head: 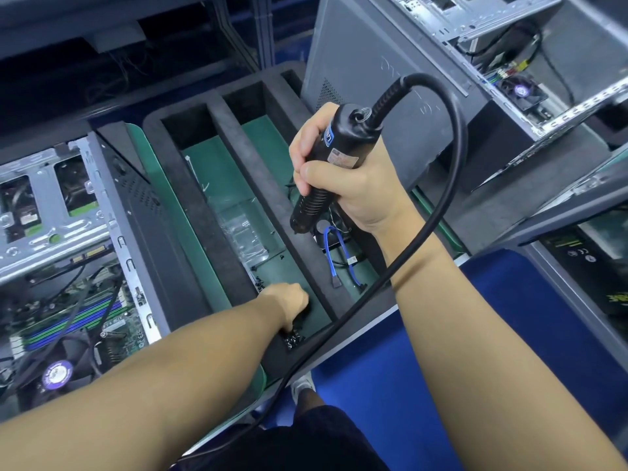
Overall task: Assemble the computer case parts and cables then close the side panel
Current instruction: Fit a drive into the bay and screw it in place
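My right hand (343,175) grips a black electric screwdriver (334,161), tip pointing down over a black foam parts tray (258,185). Its thick black cord (452,164) loops up and round to the lower left. My left hand (289,305) reaches down into the tray's middle slot, fingers bent over a heap of small black screws (294,338); whether it holds any is hidden. An open computer case (68,249) lies to the left with its motherboard and fan showing. A blue cable (334,253) lies in the tray's right slot.
A closed grey case (384,79) stands behind the tray, with another open case (530,62) at the upper right. A clear plastic bag (241,232) lies in the middle slot. A further case edge (577,239) sits at right above the blue floor (475,334).
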The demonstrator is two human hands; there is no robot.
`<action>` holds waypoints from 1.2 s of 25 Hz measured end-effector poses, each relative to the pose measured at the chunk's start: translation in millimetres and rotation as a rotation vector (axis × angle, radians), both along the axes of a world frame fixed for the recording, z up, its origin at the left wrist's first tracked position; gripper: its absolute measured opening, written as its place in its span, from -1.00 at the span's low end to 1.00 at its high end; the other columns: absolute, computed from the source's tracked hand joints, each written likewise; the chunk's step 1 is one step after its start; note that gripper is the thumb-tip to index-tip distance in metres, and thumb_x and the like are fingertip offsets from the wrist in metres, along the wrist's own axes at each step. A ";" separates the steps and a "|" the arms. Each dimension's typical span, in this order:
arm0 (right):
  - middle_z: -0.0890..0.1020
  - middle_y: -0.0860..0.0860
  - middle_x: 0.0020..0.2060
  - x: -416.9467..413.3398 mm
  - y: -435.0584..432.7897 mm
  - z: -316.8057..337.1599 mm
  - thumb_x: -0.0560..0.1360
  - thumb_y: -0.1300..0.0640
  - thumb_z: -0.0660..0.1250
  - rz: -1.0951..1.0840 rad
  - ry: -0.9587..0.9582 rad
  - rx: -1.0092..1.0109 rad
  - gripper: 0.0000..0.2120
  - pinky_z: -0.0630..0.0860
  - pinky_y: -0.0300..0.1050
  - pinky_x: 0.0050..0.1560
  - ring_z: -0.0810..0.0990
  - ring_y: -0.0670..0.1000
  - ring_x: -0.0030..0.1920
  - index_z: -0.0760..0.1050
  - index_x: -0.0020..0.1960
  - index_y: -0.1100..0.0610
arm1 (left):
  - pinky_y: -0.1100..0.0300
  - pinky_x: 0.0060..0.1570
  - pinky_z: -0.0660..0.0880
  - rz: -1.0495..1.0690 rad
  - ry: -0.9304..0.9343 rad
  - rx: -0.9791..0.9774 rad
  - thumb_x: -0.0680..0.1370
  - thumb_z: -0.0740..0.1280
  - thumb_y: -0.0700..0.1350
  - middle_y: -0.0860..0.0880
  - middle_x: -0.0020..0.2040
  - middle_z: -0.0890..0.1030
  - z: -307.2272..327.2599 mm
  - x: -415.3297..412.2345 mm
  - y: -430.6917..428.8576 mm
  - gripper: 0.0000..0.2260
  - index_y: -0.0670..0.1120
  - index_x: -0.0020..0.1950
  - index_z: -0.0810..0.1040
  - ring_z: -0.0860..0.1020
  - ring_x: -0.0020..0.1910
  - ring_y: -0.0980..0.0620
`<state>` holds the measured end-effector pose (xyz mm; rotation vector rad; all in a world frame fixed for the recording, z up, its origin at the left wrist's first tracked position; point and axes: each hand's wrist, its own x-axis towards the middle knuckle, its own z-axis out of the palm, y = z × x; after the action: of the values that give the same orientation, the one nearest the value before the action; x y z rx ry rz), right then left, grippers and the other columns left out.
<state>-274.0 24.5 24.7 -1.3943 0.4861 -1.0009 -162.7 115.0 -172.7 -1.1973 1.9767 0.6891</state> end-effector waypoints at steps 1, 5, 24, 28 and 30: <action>0.55 0.13 -0.28 1.0 -0.5 0.7 0.33 0.43 0.31 0.002 0.002 0.001 -0.72 0.45 -0.03 -0.24 0.48 0.13 -0.38 0.52 -0.18 0.06 | 0.09 -0.33 0.43 0.020 0.004 0.002 0.42 0.51 -0.15 -0.07 -0.14 0.46 0.8 -0.1 -0.1 -0.75 -0.13 -0.03 0.48 0.61 -0.06 -0.17; 0.56 0.11 -0.28 4.6 -3.0 4.5 0.33 0.42 0.31 0.017 -0.007 0.005 -0.72 0.45 -0.02 -0.23 0.48 0.13 -0.38 0.52 -0.17 0.05 | 0.06 -0.27 0.47 0.174 0.023 0.025 0.44 0.50 -0.13 -0.02 -0.27 0.33 15.9 -0.5 -10.4 -0.75 -0.15 -0.07 0.44 0.59 -0.07 -0.16; 0.52 0.11 -0.33 138.7 14.7 141.6 0.30 0.36 0.33 -0.034 -0.202 -0.238 -0.75 0.36 0.14 -0.25 0.39 0.30 -0.37 0.54 -0.24 0.00 | 0.22 -0.21 0.62 1.321 1.559 -0.365 0.47 0.47 -0.34 -0.20 -0.24 0.69 206.1 199.2 -27.4 -0.87 -0.12 -0.16 0.69 0.71 -0.16 -0.14; 0.54 0.09 -0.34 174.3 32.8 151.5 0.35 0.37 0.32 0.029 -0.231 -0.238 -0.79 0.41 0.06 -0.24 0.45 0.16 -0.39 0.53 -0.19 0.07 | 0.24 -0.16 0.62 1.373 1.595 -0.450 0.52 0.42 -0.32 -0.17 -0.22 0.70 207.1 226.3 4.6 -0.85 -0.08 -0.14 0.69 0.71 -0.15 -0.10; 0.53 0.12 -0.31 190.1 42.5 152.0 0.37 0.38 0.32 0.059 -0.254 -0.206 -0.84 0.42 0.03 -0.25 0.47 0.13 -0.40 0.48 -0.16 0.15 | 0.22 -0.15 0.62 1.361 1.584 -0.499 0.56 0.37 -0.31 -0.13 -0.23 0.69 205.6 239.7 18.1 -0.84 -0.09 -0.11 0.67 0.69 -0.19 -0.08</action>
<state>-83.9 67.0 176.7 -1.4286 0.1557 -1.1859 77.0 133.1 32.9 -2.9013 2.0801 2.4919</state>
